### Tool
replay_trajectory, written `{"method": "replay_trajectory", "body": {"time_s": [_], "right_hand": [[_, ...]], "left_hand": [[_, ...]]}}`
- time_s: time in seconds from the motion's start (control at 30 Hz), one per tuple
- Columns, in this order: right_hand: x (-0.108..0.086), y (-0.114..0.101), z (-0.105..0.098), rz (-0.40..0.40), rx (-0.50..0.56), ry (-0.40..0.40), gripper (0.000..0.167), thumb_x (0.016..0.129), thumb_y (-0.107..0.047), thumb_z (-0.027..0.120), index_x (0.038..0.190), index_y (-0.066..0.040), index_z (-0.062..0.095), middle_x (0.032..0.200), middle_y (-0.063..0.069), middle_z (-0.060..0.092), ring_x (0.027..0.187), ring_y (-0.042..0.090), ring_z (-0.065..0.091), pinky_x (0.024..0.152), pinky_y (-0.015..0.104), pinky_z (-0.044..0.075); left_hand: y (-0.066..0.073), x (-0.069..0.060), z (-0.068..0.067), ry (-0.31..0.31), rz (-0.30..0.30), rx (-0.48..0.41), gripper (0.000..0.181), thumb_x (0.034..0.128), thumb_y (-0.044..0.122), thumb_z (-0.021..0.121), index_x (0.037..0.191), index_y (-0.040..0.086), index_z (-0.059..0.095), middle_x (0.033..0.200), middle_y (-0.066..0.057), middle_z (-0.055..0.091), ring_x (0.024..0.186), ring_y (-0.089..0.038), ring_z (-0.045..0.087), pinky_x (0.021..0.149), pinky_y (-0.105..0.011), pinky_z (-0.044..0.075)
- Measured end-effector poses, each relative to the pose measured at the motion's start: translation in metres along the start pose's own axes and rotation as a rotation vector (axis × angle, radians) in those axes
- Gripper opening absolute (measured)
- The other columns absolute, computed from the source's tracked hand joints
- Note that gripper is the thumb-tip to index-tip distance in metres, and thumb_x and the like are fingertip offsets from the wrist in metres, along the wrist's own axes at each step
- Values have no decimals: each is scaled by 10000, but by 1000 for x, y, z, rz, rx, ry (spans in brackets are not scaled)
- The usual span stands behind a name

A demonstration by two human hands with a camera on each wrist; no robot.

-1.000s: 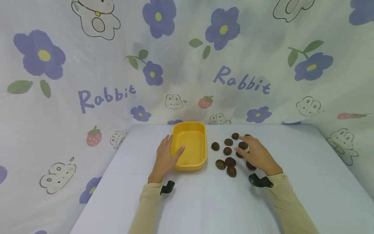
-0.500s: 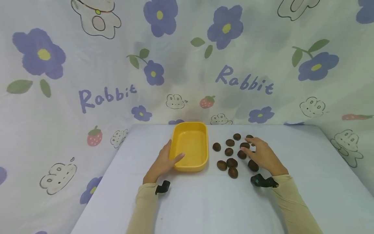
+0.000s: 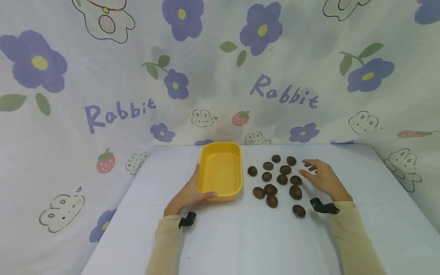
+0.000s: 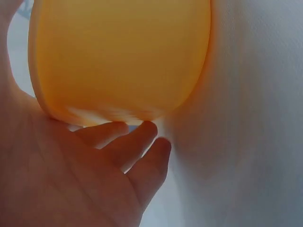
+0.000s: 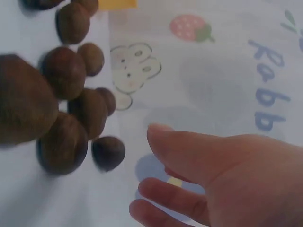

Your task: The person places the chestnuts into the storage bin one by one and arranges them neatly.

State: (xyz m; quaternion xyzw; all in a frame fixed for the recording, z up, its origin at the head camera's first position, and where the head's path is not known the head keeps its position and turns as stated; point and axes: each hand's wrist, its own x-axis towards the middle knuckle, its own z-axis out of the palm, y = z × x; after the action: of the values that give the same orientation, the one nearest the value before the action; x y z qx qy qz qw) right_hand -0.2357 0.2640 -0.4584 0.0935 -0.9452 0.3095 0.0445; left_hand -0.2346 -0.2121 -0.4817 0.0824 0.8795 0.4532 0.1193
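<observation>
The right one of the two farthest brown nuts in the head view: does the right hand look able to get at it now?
Probably yes: the right hand holds nothing visible, it is close to the right side of that brown nut, and nothing seems to stand between them.

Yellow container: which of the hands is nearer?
Left. The left hand holds the yellow container at its near left corner; the right hand is to its right, past the brown nuts.
</observation>
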Motion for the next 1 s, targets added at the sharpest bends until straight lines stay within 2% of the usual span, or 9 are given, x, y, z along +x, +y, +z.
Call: {"method": "replay_trajectory", "body": {"time_s": [0.13, 0.33, 0.5, 0.8, 1.0], "right_hand": [[0, 11, 0, 12, 28, -54, 519, 999, -258, 689, 1395, 63, 586, 1312, 297, 661, 1152, 476, 647, 954, 620, 547], [3, 19, 9, 3, 86, -115, 486, 971, -218, 720, 1359, 57, 621, 1300, 261, 691, 1159, 444, 655, 988, 598, 547], [4, 23, 16, -30, 115, -124, 448, 936, -186, 764, 1298, 59, 667, 1270, 263, 704, 1141, 436, 664, 984, 592, 555], [3, 24, 20, -20, 142, -143, 442, 890, -199, 818, 1252, 31, 709, 1254, 238, 717, 1154, 440, 648, 976, 587, 554], [2, 26, 23, -33, 130, -130, 428, 859, -180, 843, 1218, 23, 729, 1214, 211, 736, 1099, 386, 659, 952, 557, 568]], "left_hand": [[0, -1, -1, 5, -29, -9, 1424, 710, 512, 919, 1665, 282, -112, 1734, -39, 189, 1420, -266, 425, 1285, -574, 256], [0, 0, 1, 21, -40, -7, 1405, 712, 526, 914, 1667, 299, -92, 1752, -23, 148, 1495, -285, 377, 1290, -591, 234], [0, 0, 2, 34, -30, -8, 1401, 713, 530, 913, 1669, 291, -82, 1742, -32, 180, 1476, -281, 396, 1289, -588, 240], [2, -1, 4, 52, -46, 8, 1400, 694, 553, 917, 1674, 289, -47, 1730, -35, 223, 1457, -281, 421, 1281, -582, 269], [1, 0, 7, 46, -57, -10, 1370, 704, 532, 918, 1664, 360, -45, 1726, -4, 235, 1444, -272, 433, 1283, -574, 268]]}}
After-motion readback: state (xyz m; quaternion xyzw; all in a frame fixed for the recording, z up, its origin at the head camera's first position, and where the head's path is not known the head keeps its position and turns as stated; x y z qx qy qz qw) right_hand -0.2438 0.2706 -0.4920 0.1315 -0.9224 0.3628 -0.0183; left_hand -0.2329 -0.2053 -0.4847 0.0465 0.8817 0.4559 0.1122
